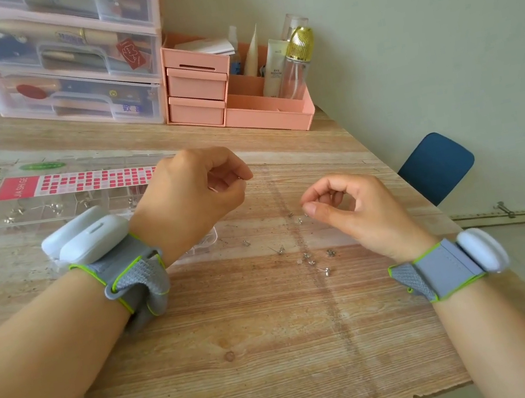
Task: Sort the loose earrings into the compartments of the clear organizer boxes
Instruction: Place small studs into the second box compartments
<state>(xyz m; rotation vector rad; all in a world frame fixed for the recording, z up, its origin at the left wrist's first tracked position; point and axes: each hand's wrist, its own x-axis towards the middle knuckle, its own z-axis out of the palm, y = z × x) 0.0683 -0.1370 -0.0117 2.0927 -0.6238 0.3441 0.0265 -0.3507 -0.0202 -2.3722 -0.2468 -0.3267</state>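
Observation:
Several small silver loose earrings lie scattered on the wooden table between my hands. My left hand hovers above the table with fingers curled, thumb and forefinger pinching a thin silver earring. My right hand is curled too, thumb and forefinger tips together just above a few earrings; whether it holds one is too small to tell. A clear organizer box with earrings in its compartments lies at the left under a red-and-pink label sheet. A second clear box shows beneath my left wrist.
Pink-framed clear drawers and a pink desk organizer with bottles stand against the back wall. A blue chair sits beyond the table's right edge. Both wrists carry grey straps with white devices.

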